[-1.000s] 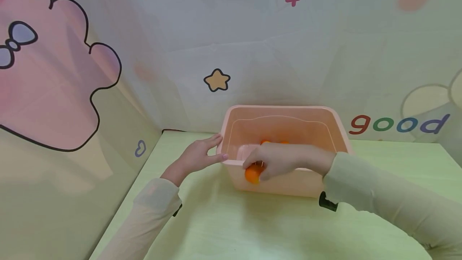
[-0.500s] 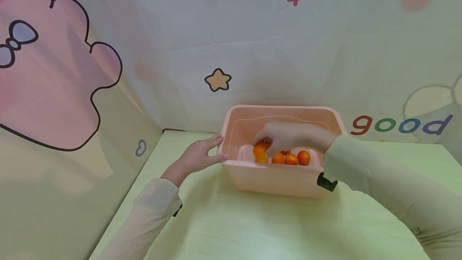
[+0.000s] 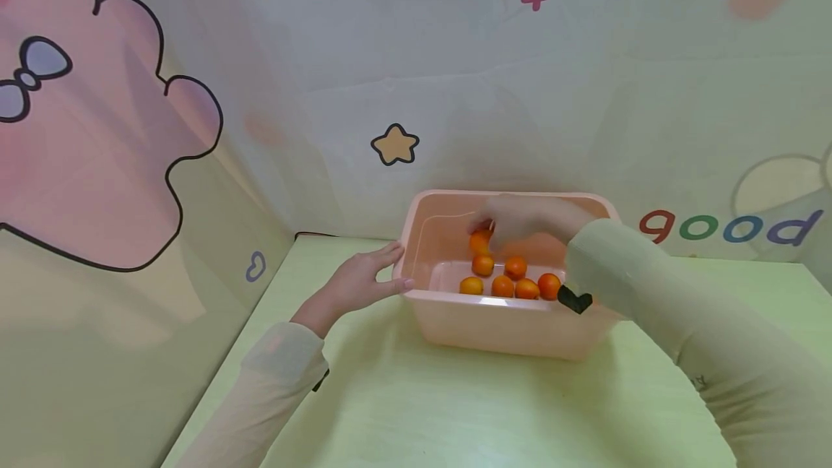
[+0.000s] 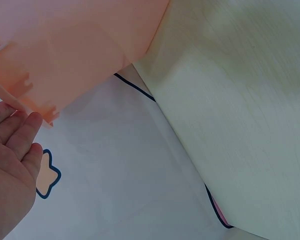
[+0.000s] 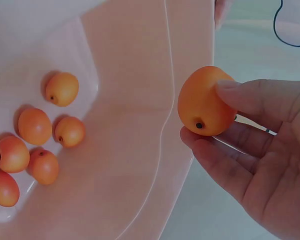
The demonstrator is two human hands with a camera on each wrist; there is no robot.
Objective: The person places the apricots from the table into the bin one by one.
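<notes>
A pink plastic basin (image 3: 500, 323) stands on the table with several small, smooth orange fruits (image 3: 516, 267) on its floor. My right hand (image 3: 520, 219) is over the basin, near its back wall. Between thumb and fingertips it pinches another orange fruit (image 5: 205, 102), rounded and with a small dark spot at one end. My left hand (image 3: 357, 280) rests at the basin's left corner, the thumb lying on the front rim and the fingers along the left side. In the left wrist view, the fingertips (image 4: 34, 120) touch the rim from outside.
The pale green table (image 3: 416, 410) extends in front of the basin and to both sides. A printed cloth wall (image 3: 312, 150) rises right behind the basin, and another patterned wall (image 3: 97, 323) borders the table on the left.
My right hand has gone from the basin's front rim over the inside to near the back wall, holding an orange fruit. More of the fruits inside now show. My left hand stays at the corner.
</notes>
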